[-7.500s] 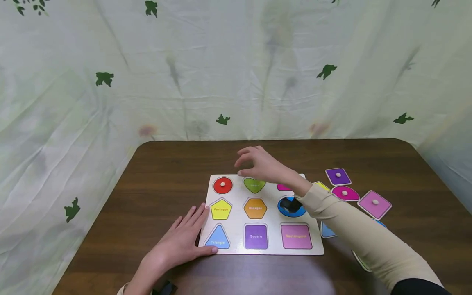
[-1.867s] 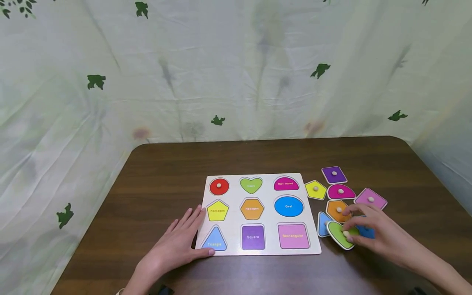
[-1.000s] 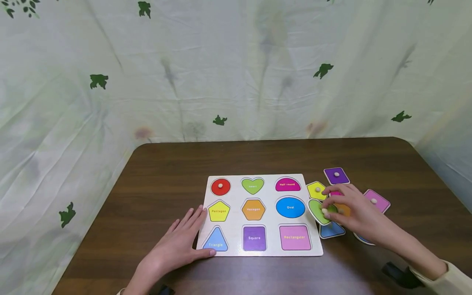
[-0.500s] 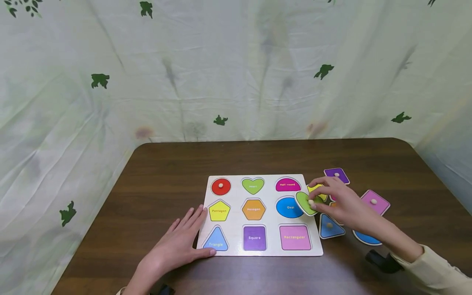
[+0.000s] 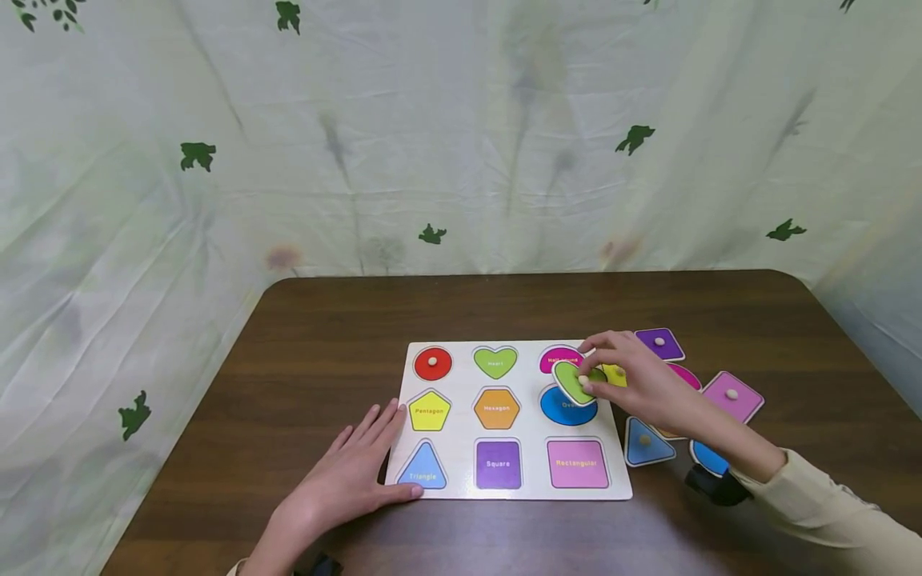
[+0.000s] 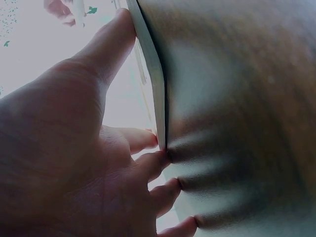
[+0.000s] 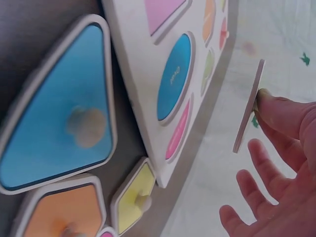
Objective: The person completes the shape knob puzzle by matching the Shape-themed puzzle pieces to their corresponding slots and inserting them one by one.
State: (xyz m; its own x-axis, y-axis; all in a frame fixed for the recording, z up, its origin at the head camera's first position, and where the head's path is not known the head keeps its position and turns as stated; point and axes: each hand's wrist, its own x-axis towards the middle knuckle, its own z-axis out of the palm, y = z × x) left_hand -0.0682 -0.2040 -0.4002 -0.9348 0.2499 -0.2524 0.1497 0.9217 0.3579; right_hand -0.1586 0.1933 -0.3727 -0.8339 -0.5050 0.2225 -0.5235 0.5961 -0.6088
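A white shape puzzle board (image 5: 461, 440) with labelled, coloured recesses lies on the table. Its round recess holds the red circle piece (image 5: 425, 370). With fingers spread, my left hand (image 5: 353, 468) rests at the board's left edge, the thumb on its near left corner. My right hand (image 5: 641, 380) pinches the knob of the green heart puzzle piece (image 5: 569, 381) between thumb and finger. In the head view this piece overlaps the oval and half round recesses. Seen edge-on in the right wrist view, the heart piece (image 7: 248, 106) is raised above the board.
Right of the board lie loose knobbed pieces: a blue triangle (image 5: 643, 452), a purple square (image 5: 659, 344), a pink rectangle (image 5: 742, 392), a blue oval (image 5: 709, 458), a yellow pentagon (image 5: 615, 374) and an orange hexagon (image 7: 64, 210). A pale leaf-print cloth (image 5: 461, 160) hangs behind the table.
My right hand has picked up the green heart piece from the loose pile and carried it left and away over the board's right side. My left hand stays at the board's left edge.
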